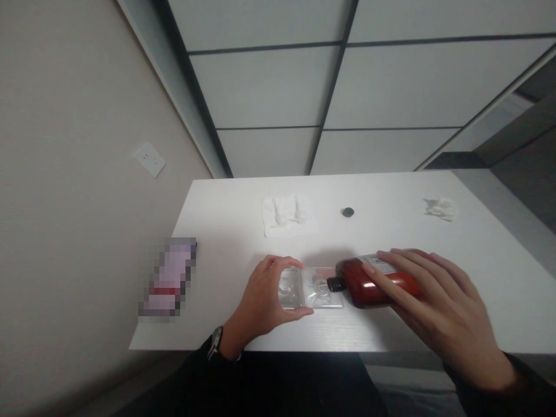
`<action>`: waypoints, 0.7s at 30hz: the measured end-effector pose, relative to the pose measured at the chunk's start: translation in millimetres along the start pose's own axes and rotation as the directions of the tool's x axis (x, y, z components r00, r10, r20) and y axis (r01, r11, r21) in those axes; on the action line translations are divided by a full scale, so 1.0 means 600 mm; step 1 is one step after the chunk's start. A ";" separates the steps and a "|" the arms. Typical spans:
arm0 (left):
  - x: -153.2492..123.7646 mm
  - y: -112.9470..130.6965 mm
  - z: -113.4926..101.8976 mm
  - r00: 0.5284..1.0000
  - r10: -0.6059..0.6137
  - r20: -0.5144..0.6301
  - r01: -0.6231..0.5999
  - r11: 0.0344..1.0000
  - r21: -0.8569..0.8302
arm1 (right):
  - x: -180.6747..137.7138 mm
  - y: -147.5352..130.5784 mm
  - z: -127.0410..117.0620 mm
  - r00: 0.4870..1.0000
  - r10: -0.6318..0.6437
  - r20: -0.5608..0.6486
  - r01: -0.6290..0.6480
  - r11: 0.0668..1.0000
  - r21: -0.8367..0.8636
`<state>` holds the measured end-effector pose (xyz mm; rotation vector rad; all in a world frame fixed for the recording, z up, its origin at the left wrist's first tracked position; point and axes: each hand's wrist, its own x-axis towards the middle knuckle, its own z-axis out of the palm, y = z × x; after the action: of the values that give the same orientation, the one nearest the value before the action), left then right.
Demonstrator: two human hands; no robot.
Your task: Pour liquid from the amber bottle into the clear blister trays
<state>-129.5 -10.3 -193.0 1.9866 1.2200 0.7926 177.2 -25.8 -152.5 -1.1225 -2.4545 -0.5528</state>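
Note:
With fingers wrapped round it, my right hand [438, 295] holds a reddish-brown bottle [365, 284] tipped on its side. The bottle's black threaded neck [336, 284] has no cap and points left, over a clear plastic case [309, 304]. My left hand [269, 295] grips the left part of this case, thumb on the near edge and fingers on the far edge. The case lies open on the table, with round shapes inside both halves. I cannot make out whether liquid is leaving the bottle.
A white tissue [270, 223] with two white earbud-like pieces [280, 215] lies at the back. A dark round cap [348, 212] and a crumpled tissue [441, 209] are to its right. At the left edge lies a blurred, phone-like object [171, 275]. White panels [269, 87] rise behind the table [234, 202].

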 end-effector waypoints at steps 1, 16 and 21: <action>0.000 0.000 0.000 1.000 -0.001 0.000 0.001 1.000 -0.001 | 0.000 0.000 0.000 1.000 0.000 0.000 0.000 1.000 -0.003; 0.001 0.000 -0.001 1.000 0.004 0.001 -0.004 1.000 0.006 | 0.002 0.001 -0.005 1.000 -0.005 0.017 0.005 1.000 -0.022; 0.001 0.000 -0.002 1.000 0.005 0.001 -0.005 1.000 0.007 | 0.003 0.000 -0.006 1.000 -0.009 0.007 0.009 1.000 -0.023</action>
<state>-130.3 -9.6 -191.9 1.9962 1.2194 0.7902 176.4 -26.4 -148.5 -1.1250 -2.4659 -0.5820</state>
